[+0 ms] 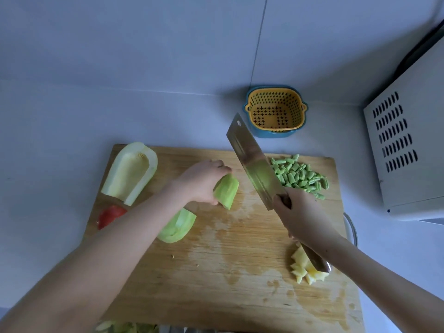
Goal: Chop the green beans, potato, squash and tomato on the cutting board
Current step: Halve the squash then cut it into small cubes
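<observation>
A wooden cutting board [216, 272] fills the middle of the counter. My left hand [203, 181] grips a pale green squash piece [227, 191] near the board's centre. My right hand [300, 215] holds a cleaver [254, 162] by its handle, blade raised and slanted just right of that piece. A second squash piece [179, 227] lies partly under my left forearm. A hollowed squash half [131, 171] lies at the board's far left corner. A red tomato [109, 215] sits at the left edge. Chopped green beans [300, 175] are piled at the far right, potato chunks [304, 269] at the near right.
A yellow strainer basket in a blue bowl [276, 111] stands behind the board against the wall. A white appliance with vent slots [408, 145] stands at the right. Vegetable scraps [125, 327] show at the bottom edge. Wet patches mark the board.
</observation>
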`<state>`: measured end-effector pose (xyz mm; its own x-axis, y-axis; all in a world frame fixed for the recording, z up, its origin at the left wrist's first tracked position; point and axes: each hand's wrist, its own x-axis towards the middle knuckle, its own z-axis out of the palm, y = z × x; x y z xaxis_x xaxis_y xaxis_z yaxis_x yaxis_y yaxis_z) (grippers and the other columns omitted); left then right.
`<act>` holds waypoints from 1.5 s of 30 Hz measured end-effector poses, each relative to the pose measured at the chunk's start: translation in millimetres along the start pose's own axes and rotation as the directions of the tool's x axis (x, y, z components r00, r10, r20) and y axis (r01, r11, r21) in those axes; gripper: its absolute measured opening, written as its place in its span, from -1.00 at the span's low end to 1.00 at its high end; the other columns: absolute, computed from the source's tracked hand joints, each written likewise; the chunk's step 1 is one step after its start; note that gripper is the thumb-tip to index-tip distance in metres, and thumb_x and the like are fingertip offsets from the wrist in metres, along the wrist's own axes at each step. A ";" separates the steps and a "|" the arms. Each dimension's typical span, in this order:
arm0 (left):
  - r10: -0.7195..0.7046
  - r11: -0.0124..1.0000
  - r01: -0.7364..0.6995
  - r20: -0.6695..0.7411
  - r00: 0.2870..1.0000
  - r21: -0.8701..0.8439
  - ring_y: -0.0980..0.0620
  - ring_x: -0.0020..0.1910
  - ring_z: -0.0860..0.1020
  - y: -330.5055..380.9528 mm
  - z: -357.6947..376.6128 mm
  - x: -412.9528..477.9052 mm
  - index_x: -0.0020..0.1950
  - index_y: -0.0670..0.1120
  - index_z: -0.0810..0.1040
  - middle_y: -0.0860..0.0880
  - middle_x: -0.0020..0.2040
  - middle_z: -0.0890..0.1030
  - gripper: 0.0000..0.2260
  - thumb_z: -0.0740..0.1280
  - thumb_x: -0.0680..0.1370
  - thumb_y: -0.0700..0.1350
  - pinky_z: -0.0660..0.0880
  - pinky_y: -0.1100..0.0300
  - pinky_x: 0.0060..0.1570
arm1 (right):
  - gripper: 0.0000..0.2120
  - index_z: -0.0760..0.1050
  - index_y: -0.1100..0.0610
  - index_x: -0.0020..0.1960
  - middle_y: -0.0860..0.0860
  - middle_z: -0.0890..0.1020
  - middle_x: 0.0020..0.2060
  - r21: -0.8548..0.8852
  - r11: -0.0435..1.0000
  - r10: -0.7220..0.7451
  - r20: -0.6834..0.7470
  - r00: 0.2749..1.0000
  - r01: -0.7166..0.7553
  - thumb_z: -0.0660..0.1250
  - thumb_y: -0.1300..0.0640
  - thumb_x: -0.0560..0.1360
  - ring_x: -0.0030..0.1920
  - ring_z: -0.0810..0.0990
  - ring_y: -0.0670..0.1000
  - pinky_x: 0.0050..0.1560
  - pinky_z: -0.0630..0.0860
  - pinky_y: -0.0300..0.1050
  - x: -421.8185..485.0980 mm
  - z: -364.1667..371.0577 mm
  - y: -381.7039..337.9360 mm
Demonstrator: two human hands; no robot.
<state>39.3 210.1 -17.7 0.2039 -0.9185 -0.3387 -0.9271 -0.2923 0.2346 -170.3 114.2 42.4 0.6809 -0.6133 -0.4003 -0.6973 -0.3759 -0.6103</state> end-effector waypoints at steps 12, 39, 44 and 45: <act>-0.394 -0.211 0.538 0.574 0.717 -0.816 -0.17 -0.12 0.66 35.0 25.9 -30.3 0.13 -0.29 0.46 -0.31 -0.06 0.63 -0.68 0.31 0.55 -0.06 0.62 0.08 -0.17 | -0.72 0.38 0.24 -0.28 0.02 0.40 -0.52 0.032 0.998 0.054 0.009 0.999 -0.054 0.15 0.12 0.55 -0.54 0.41 0.02 -0.47 0.49 -0.01 0.1 -9.7 0.7; -0.527 0.786 0.442 0.093 0.845 0.432 -0.21 0.16 0.53 72.4 5.7 -12.4 0.47 -0.37 0.01 -0.45 0.31 0.34 -0.46 0.15 0.53 -0.39 0.54 0.13 0.03 | -0.74 0.44 0.22 -0.22 0.01 0.46 -0.49 -0.009 0.996 0.087 0.073 0.994 -0.086 0.13 0.11 0.57 -0.62 0.42 -0.09 -0.64 0.38 -0.31 -4.4 -9.5 6.6; -0.396 0.719 0.122 0.259 0.881 0.684 -0.24 0.12 0.54 98.4 5.7 6.5 0.29 -0.29 0.41 -0.31 0.27 0.45 -0.65 0.15 0.50 -0.38 0.53 0.19 -0.20 | -0.73 0.46 0.27 -0.20 0.00 0.44 -0.51 0.008 0.995 0.097 0.065 0.993 -0.098 0.14 0.13 0.56 -0.65 0.39 -0.12 -0.66 0.33 -0.35 -3.3 -8.3 10.6; -0.362 0.708 0.056 0.294 0.885 0.704 -0.20 0.08 0.55 100.4 7.6 6.8 0.23 -0.25 0.46 -0.23 0.21 0.50 -0.68 0.16 0.48 -0.36 0.51 0.19 -0.23 | -0.73 0.47 0.29 -0.19 0.01 0.44 -0.51 0.007 0.995 0.097 0.058 0.994 -0.097 0.14 0.13 0.56 -0.63 0.40 -0.10 -0.65 0.34 -0.35 -3.2 -8.3 11.9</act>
<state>-54.8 176.5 -3.4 0.4237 -0.6286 -0.6522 -0.8662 -0.0706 -0.4947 -182.5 105.9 42.0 0.6222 -0.6053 -0.4965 -0.7586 -0.3096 -0.5733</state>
